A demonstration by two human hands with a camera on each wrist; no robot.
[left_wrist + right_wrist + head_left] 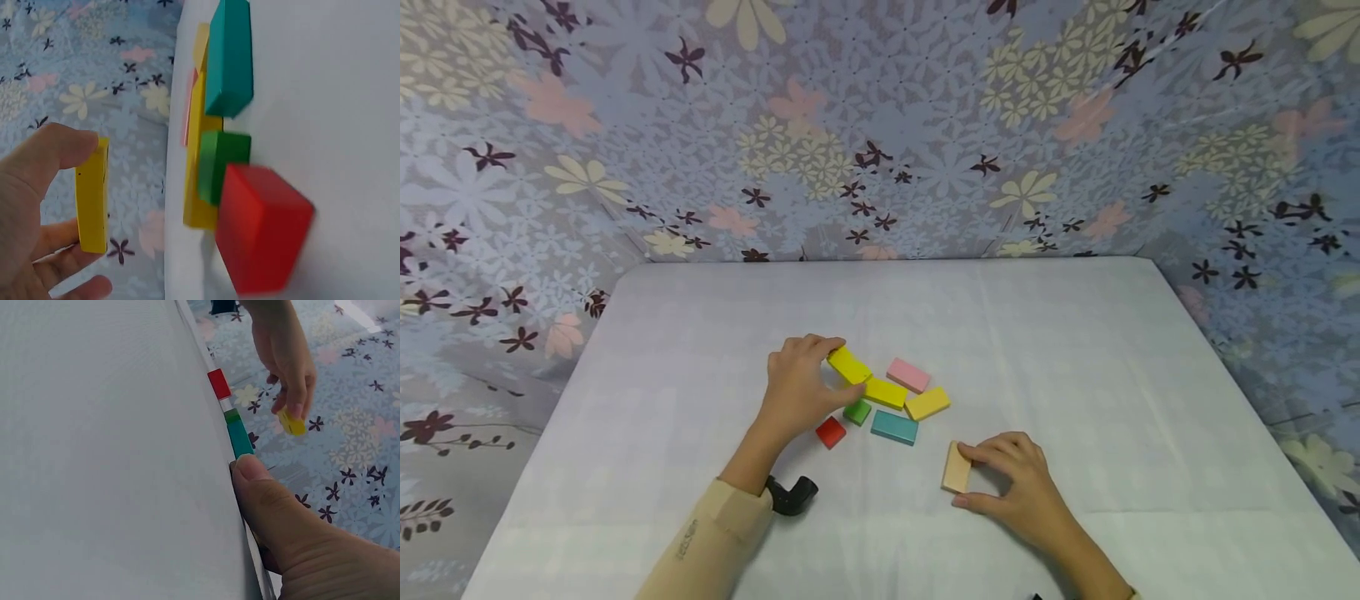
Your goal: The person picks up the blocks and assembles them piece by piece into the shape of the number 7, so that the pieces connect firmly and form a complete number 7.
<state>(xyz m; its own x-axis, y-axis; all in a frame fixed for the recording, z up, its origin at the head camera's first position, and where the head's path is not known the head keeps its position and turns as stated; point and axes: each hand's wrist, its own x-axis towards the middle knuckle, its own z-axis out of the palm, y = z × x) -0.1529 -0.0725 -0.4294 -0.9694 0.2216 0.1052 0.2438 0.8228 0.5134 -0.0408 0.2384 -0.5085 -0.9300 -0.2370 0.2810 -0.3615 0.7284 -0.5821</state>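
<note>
- Just below the head frame's centre, a yellow rectangular block (847, 365), pinched in the left hand (799, 389), hangs above the white-covered counter (677, 350).
- Lower right of centre, the right hand (1018, 486) grips a tan wooden rectangular block (956, 470).
- Mid-frame lie a small red block (831, 432), small green block (857, 412), teal rectangular block (895, 427) and pink rectangular block (908, 375).

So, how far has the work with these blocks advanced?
Little looks done: the red block, green block, teal block and pink block lie unstacked on the table. In hand: the left hand holds a yellow block above the table; the right hand pinches the plain wooden block. Remaining, probably: setting that yellow block down and handling those unheld.
</note>
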